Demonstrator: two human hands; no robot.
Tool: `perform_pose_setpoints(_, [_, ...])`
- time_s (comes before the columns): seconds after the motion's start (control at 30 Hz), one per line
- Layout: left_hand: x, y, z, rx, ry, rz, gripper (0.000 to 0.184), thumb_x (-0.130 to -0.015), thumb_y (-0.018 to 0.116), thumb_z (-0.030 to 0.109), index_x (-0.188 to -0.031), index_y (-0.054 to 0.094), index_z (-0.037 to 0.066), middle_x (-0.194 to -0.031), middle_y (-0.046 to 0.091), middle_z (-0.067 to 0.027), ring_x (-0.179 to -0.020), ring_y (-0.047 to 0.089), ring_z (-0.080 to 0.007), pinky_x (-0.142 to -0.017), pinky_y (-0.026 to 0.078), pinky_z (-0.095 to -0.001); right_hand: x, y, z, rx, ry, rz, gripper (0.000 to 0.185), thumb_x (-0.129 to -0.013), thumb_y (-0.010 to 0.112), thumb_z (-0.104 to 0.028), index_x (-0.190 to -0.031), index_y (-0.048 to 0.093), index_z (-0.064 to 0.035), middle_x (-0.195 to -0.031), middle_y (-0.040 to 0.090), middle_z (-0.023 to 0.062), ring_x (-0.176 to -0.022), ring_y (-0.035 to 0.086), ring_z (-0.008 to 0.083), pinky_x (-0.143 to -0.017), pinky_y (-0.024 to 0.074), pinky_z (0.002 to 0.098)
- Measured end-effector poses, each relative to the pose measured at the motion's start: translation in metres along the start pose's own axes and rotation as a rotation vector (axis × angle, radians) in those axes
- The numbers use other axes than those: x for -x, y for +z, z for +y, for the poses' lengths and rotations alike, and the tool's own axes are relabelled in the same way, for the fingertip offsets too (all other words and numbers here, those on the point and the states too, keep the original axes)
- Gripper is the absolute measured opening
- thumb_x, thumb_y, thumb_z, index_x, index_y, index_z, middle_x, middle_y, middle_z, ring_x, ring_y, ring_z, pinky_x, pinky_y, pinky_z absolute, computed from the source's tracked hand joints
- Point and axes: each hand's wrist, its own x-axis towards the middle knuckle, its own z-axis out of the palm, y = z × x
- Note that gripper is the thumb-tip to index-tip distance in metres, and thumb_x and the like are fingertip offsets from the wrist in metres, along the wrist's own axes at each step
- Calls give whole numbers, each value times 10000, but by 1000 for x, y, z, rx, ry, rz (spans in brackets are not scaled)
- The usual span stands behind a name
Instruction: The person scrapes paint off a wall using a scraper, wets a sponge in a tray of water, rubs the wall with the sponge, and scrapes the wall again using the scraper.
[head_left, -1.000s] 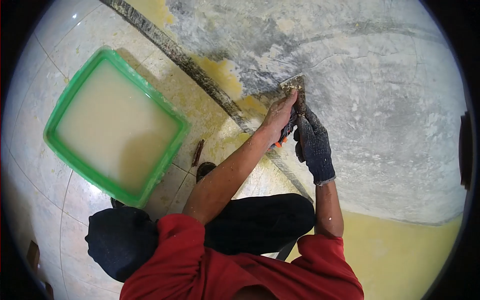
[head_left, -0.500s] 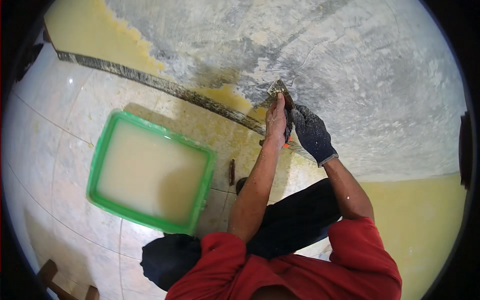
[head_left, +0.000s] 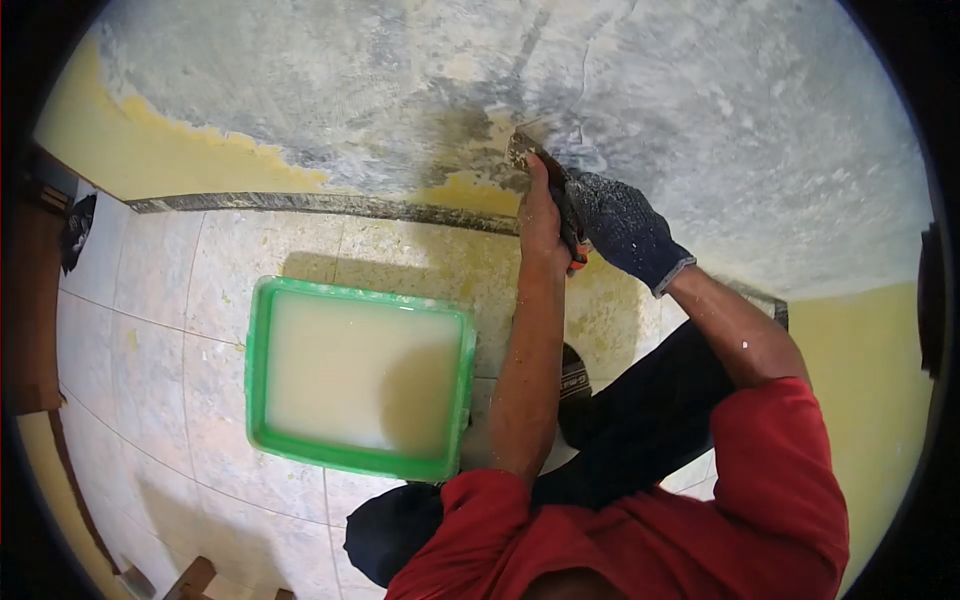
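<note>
Closest in, the red shirt (head_left: 640, 545) and dark trousers (head_left: 650, 410) lean to the right of the green plastic tub (head_left: 257, 370), and the tub itself, milky liquid (head_left: 340, 370) inside, now sits almost square in view; a second ago it stood well aslant. Just right of it, a dark piece of footwear (head_left: 575, 390) has come into plainer sight.

Up beyond the tub's far right corner, here are the hands! The bare left hand (head_left: 543, 225), the nearer one to the tub, lays its thumb along the scraper (head_left: 519, 148), other fingers mostly tucked from sight. The gloved right hand (head_left: 625, 225), farther from the tub, curls over the handle, so the tool is pinched between the pair, its blade poking out ahead of both, angled away and a little towards the tub's side.

And that blade has slipped leftward along the wall, towards the tub, with the grip looking the same: I'd read it as the same scraping carried to a neighbouring spot. Is the edge actually on the plaster? From overhead, hard to say.

Farthest off, past the tub's far rim, runs the scuffed skirting (head_left: 300, 203), then the yellow paint patch (head_left: 465, 192) just below the blade, then the grey wall (head_left: 330, 90).
</note>
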Motion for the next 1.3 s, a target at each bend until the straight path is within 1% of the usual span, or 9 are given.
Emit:
perform_pose_setpoints(0.27, [-11, 2, -13, -221, 113, 260, 570, -857, 531, 616, -977, 600, 63, -797, 613, -25, -664, 605, -143, -572, 495, -297, 1, -6, -7, 2, 287, -349, 395, -864, 489, -88, -1250, 512, -7, -1218, 551, 213, -1106, 531, 364, -950, 413, 435])
perform_pose_setpoints(0.33, [-14, -4, -12, -81, 183, 58, 546, -864, 524, 612, -974, 598, 82, -798, 617, -27, -632, 605, -146, -531, 489, -291, 10, 3, -6, 45, 52, -14, 408, -865, 492, -91, -1265, 504, -14, -1242, 539, 205, -1131, 518, 349, -968, 398, 435])
perform_pose_setpoints(0.47, [-10, 3, -14, -24, 111, 13, 515, -867, 523, 613, -778, 570, 107, -683, 565, -23, -569, 550, -95, -475, 421, -264, 4, -16, -11, 48, 216, -260, 423, -848, 499, -64, -1269, 500, -18, -1230, 547, 199, -1130, 518, 347, -968, 395, 431])
perform_pose_setpoints(0.53, [-9, 8, -21, -60, 88, 82, 534, -864, 522, 620, -715, 562, 109, -650, 547, -24, -544, 524, -79, -460, 398, -253, 17, -9, 4, 81, 39, -53, 415, -841, 497, -52, -1255, 508, -15, -1217, 551, 207, -1115, 525, 347, -959, 400, 429])
perform_pose_setpoints(0.6, [-12, 11, -30, -130, 131, 192, 543, -855, 522, 633, -772, 585, 100, -634, 539, -14, -491, 499, -94, -421, 377, -257, 10, -24, 2, -13, 348, -431, 413, -846, 487, -56, -1257, 503, -16, -1203, 555, 213, -1105, 529, 347, -954, 404, 428])
perform_pose_setpoints(0.73, [6, 11, -4, -204, -8, 191, 689, -795, 520, 715, -990, 596, 58, -670, 551, -20, -473, 497, -164, -420, 404, -293, 15, -3, 5, -15, 105, -73, 400, -858, 479, -84, -1251, 498, -11, -1201, 558, 205, -1110, 523, 361, -960, 402, 435])
perform_pose_setpoints(0.97, [-8, 11, -19, -219, 88, 284, 598, -817, 565, 648, -949, 606, 66, -712, 574, -36, -536, 535, -167, -464, 419, -316, -4, -22, -9, -102, 283, -288, 350, -860, 481, -87, -1199, 519, -13, -1106, 577, 221, -1013, 555, 379, -873, 436, 462])
perform_pose_setpoints(1.13, [-8, 1, 0, 45, 190, 51, 608, -837, 577, 605, -1020, 573, 25, -837, 622, -64, -621, 575, -199, -599, 493, -298, -14, -14, -18, -130, 154, -105, 327, -837, 512, -105, -1150, 517, -11, -1051, 567, 220, -927, 532, 400, -807, 434, 460])
perform_pose_setpoints(1.3, [3, 13, 1, -47, 198, 243, 620, -841, 574, 604, -1025, 579, 12, -880, 644, -84, -681, 626, -197, -599, 499, -305, -9, -14, -13, -5, -32, -62, 431, -816, 523, -101, -1228, 480, 21, -1093, 561, 231, -989, 528, 403, -864, 426, 464])
